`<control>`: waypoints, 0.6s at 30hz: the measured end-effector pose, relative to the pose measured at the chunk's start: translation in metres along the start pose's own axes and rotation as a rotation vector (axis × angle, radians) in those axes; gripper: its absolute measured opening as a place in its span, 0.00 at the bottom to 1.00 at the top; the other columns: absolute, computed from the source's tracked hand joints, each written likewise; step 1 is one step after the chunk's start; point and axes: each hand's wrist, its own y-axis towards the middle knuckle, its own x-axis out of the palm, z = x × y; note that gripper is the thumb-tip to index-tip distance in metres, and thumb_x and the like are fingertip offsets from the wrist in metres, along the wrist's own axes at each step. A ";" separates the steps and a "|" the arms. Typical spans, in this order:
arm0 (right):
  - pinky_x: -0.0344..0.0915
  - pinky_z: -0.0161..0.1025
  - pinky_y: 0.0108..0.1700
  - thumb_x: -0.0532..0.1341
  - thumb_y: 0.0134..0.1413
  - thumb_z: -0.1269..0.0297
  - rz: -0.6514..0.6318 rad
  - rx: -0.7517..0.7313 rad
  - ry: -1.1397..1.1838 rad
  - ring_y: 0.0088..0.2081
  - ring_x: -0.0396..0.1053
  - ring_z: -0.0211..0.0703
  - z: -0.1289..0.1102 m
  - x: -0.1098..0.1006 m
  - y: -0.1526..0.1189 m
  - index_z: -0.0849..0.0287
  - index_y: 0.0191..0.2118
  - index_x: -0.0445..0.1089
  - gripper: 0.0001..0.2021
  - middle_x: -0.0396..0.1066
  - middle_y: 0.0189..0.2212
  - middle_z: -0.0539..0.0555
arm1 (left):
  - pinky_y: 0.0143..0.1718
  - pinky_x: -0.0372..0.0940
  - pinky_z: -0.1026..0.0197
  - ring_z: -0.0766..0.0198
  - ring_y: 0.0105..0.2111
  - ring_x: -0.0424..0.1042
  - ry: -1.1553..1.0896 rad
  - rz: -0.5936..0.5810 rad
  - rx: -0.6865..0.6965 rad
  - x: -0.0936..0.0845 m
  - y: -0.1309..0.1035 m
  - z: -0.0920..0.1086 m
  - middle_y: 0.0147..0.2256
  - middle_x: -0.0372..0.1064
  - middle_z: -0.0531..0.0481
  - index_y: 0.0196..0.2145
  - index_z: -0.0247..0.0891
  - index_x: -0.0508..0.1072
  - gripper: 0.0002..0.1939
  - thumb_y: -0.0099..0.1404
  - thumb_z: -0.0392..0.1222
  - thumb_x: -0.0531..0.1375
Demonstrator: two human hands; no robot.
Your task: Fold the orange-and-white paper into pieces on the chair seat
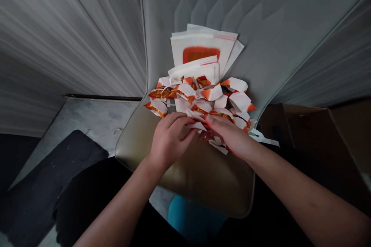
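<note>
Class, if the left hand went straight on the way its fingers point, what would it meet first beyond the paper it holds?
Probably the right hand, just ahead at the same paper, though depth is unclear.

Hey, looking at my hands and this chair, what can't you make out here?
In the head view:
The folded paper: gripped edges hidden by the left hand and right hand.
The orange-printed sheet: lower part behind smaller white sheets.
The blue object: upper part covered by the chair seat.
The brown cardboard: cut off by the right edge.
</note>
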 end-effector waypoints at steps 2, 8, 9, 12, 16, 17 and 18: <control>0.72 0.40 0.40 0.60 0.61 0.36 -0.044 -0.021 -0.013 0.37 0.76 0.42 -0.001 0.001 -0.001 0.49 0.46 0.80 0.24 0.80 0.41 0.52 | 0.44 0.71 0.57 0.60 0.42 0.76 -0.071 0.026 -0.040 0.000 0.001 0.000 0.40 0.76 0.46 0.40 0.38 0.75 0.05 0.66 0.37 0.66; 0.69 0.37 0.39 0.66 0.59 0.47 0.048 -0.022 -0.195 0.38 0.75 0.41 -0.007 0.005 -0.002 0.48 0.46 0.79 0.15 0.80 0.38 0.48 | 0.37 0.69 0.62 0.65 0.34 0.73 -0.402 -0.028 -0.419 -0.002 0.007 0.003 0.35 0.75 0.50 0.36 0.38 0.77 0.04 0.62 0.38 0.66; 0.68 0.37 0.38 0.66 0.60 0.48 0.085 -0.024 -0.246 0.37 0.75 0.41 -0.008 0.005 -0.003 0.49 0.45 0.79 0.14 0.80 0.37 0.49 | 0.35 0.69 0.63 0.66 0.33 0.73 -0.462 -0.068 -0.504 -0.003 0.008 0.003 0.34 0.75 0.50 0.35 0.38 0.77 0.05 0.62 0.41 0.66; 0.67 0.37 0.36 0.65 0.60 0.48 0.137 -0.056 -0.338 0.36 0.74 0.41 -0.010 0.005 -0.004 0.52 0.41 0.79 0.15 0.79 0.35 0.50 | 0.33 0.69 0.62 0.65 0.31 0.73 -0.592 -0.148 -0.650 -0.004 0.010 0.005 0.33 0.75 0.49 0.35 0.38 0.78 0.11 0.61 0.48 0.67; 0.66 0.37 0.34 0.63 0.62 0.48 0.174 -0.114 -0.354 0.34 0.72 0.40 -0.012 0.006 -0.006 0.55 0.38 0.79 0.16 0.78 0.32 0.50 | 0.32 0.68 0.63 0.65 0.31 0.74 -0.579 -0.103 -0.616 -0.004 0.011 0.007 0.34 0.76 0.49 0.34 0.40 0.80 0.10 0.60 0.48 0.69; 0.65 0.37 0.34 0.62 0.62 0.47 0.186 -0.116 -0.364 0.33 0.71 0.40 -0.013 0.006 -0.006 0.55 0.37 0.79 0.16 0.77 0.31 0.50 | 0.32 0.68 0.63 0.65 0.31 0.74 -0.570 -0.089 -0.594 -0.004 0.011 0.007 0.34 0.76 0.49 0.34 0.40 0.81 0.09 0.60 0.48 0.70; 0.64 0.37 0.33 0.62 0.62 0.47 0.194 -0.113 -0.376 0.32 0.71 0.40 -0.013 0.007 -0.006 0.56 0.36 0.78 0.17 0.77 0.30 0.50 | 0.32 0.69 0.63 0.65 0.32 0.75 -0.565 -0.078 -0.575 -0.004 0.011 0.007 0.34 0.77 0.49 0.34 0.40 0.81 0.08 0.60 0.47 0.70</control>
